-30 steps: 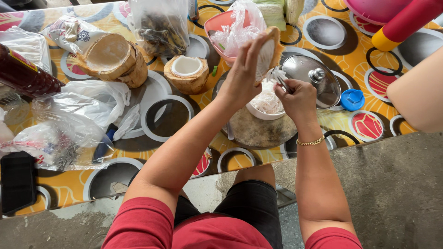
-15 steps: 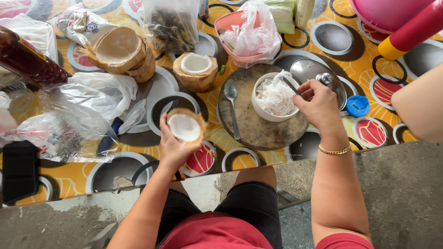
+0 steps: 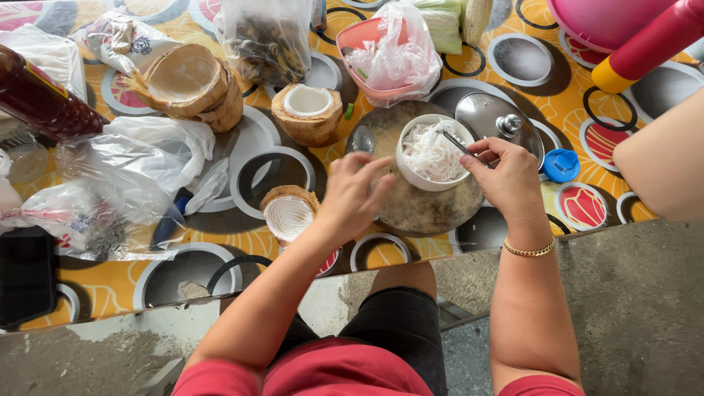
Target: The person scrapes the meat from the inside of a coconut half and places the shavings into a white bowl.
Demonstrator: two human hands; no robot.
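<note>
1. A thin metal utensil (image 3: pixel 460 144) is gripped in the closed right hand (image 3: pixel 506 176), its tip dipped into a white bowl (image 3: pixel 433 155) filled with white shredded coconut.
2. The bowl is set on a round dark metal tray (image 3: pixel 418 209), near the middle of the table edge closest to the person.
3. The left hand (image 3: pixel 352 196) is held open and empty, fingers spread, just left of the bowl and over the tray's rim; whether the bowl is touched cannot be told.
4. A coconut half (image 3: pixel 288 214), scraped white inside, is seen lying on the table just beside the left hand, to its left.
5. A second cut coconut (image 3: pixel 306 111) is placed further back, and a larger husked shell half (image 3: pixel 189 82) is seen to its left.
6. A steel lid (image 3: pixel 499 123) with a knob is leaned against the tray's right side, with a small blue cap (image 3: pixel 562 165) just beside it.
7. A pink basin (image 3: pixel 367 51) holding a plastic bag is found behind the tray.
8. Crumpled clear plastic bags (image 3: pixel 139 176) are spread over the table's left part, near a dark red bottle (image 3: pixel 40 99).
9. The table is covered with an orange patterned cloth (image 3: pixel 103 282) printed with rings.
10. A gold bracelet (image 3: pixel 528 251) is worn on the right wrist.
</note>
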